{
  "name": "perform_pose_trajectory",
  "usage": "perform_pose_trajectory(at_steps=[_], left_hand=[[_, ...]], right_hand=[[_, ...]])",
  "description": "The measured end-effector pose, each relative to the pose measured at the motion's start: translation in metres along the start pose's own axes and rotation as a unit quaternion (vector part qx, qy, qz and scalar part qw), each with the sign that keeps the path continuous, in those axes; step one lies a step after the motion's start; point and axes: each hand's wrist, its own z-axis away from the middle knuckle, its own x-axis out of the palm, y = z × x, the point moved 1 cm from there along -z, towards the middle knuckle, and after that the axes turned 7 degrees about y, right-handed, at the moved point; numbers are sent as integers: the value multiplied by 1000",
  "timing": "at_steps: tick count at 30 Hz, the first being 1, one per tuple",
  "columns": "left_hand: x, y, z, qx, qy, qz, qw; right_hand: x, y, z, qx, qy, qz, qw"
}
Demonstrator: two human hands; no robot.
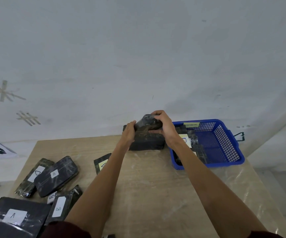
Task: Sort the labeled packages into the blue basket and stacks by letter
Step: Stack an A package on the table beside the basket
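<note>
Both hands are at the far edge of the table (147,186). Right hand (164,126) grips a black pkg (147,120) from above; left hand (129,133) holds the left end of the stack (147,143) under it, prob. to keep it straight. Blue basket (231,134) stands just beside, at the right edge. Unsorted pkgs (56,176) lie at the near left corner.

Two hands (129,133) (164,125), one blue basket (225,143), six loose packages (56,176)

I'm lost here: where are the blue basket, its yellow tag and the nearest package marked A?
blue basket (224,140): head view, right mesh wall.
yellow tag (192,124): head view, its middle.
nearest package marked A (16,215): head view, white label.
</note>
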Motion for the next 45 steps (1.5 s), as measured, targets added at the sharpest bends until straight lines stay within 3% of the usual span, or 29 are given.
perform_pose_trajectory(at_steps=[5,33,45], left_hand=[[6,-6,4,-5,-38,52,998],[7,-5,9,31,-48,54,997],[-38,-14,-8,77,58,61,993]], right_hand=[[2,1,4,0,-52,-18,998],[-1,-6,3,-62,-59,17,996],[-38,12,-7,-72,14,35,997]])
